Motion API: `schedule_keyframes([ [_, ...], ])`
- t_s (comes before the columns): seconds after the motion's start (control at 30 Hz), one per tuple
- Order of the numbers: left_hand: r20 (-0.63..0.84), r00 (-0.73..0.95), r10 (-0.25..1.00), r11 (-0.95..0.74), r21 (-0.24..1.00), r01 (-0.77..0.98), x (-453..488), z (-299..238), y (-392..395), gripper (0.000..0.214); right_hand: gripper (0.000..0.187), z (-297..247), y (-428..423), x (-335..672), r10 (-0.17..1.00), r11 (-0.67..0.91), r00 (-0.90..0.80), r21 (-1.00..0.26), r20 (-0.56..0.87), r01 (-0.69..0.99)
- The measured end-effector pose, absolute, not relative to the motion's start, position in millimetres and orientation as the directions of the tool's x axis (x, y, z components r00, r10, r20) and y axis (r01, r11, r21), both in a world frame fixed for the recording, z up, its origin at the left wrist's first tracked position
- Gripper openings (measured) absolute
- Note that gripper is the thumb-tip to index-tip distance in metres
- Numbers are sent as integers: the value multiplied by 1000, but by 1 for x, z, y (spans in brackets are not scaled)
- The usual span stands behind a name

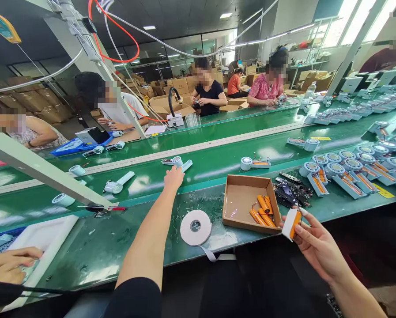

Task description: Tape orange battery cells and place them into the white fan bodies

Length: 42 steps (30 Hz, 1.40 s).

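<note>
My left hand [173, 177] is stretched far out over the green conveyor belt [217, 163], fingers curled, just short of a white fan part [179, 163] with a small board lying on the belt. My right hand [312, 240] is near me at the lower right, pinching an orange battery cell wrapped in white tape [291, 223]. A cardboard box [240, 201] between my hands holds several orange battery cells [262, 211]. A roll of white tape [195, 227] lies flat in front of me, its loose end trailing over the bench edge.
Black circuit boards [290, 191] lie right of the box. Rows of white fan parts [346, 170] fill the right bench. More parts ride the belt [120, 183]. Other people sit across the line. Another person's hands [9, 264] rest at the lower left by a white foam tray [42, 240].
</note>
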<state>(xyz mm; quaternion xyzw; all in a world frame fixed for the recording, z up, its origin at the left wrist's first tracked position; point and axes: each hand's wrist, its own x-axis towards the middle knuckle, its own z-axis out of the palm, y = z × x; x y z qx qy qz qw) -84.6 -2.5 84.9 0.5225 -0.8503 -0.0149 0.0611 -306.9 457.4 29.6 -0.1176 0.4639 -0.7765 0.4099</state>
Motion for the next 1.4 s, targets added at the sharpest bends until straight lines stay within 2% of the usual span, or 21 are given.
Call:
schedule_keyframes([
  [0.13, -2, -610, -792, 610, 27, -792, -98, 76, -2, 39, 66, 19, 464, -322, -726, -191, -650, -841, -227, 506],
  [0.2, -71, -686, -724, 687, 15, -727, -108, 68, 6, 36, 62, 24, 455, -330, -745, -189, -637, -854, -197, 485],
  [0.33, -166, -716, -678, 725, 17, -689, -131, 61, 14, 29, 60, 62, 400, -334, -837, -248, -547, -900, 13, 358],
  [0.47, -218, -718, -661, 722, 76, -688, -142, 76, 3, 33, 57, 100, 312, -331, -862, -360, -413, -928, 293, 93],
  [0.57, -212, -725, -655, 713, 144, -686, -137, 85, -3, 32, 52, 107, 243, -332, -889, -333, -285, -934, 357, -130],
  [0.63, -179, -719, -671, 696, 181, -695, -133, 86, -3, 31, 49, 103, 201, -330, -925, -238, -183, -884, 332, -402],
  [0.7, -143, -706, -694, 676, 207, -707, -130, 84, 0, 31, 49, 97, 165, -326, -959, -137, -93, -726, 267, -674],
  [0.77, -121, -696, -708, 663, 226, -714, -131, 82, 2, 31, 46, 92, 139, -321, -978, -87, -37, -568, 204, -819],
  [1.1, -121, -670, -732, 627, 263, -733, -148, 76, -1, 31, 38, 84, 108, -322, -993, -115, 114, -209, 16, -971],
  [1.23, -122, -662, -739, 611, 292, -736, -153, 74, -3, 30, 30, 88, 104, -320, -985, -146, 154, -112, -71, -983],
  [1.4, -94, -659, -747, 596, 344, -725, -156, 70, -4, 26, 37, 81, 98, -309, -970, -174, 178, -40, -165, -984],
])
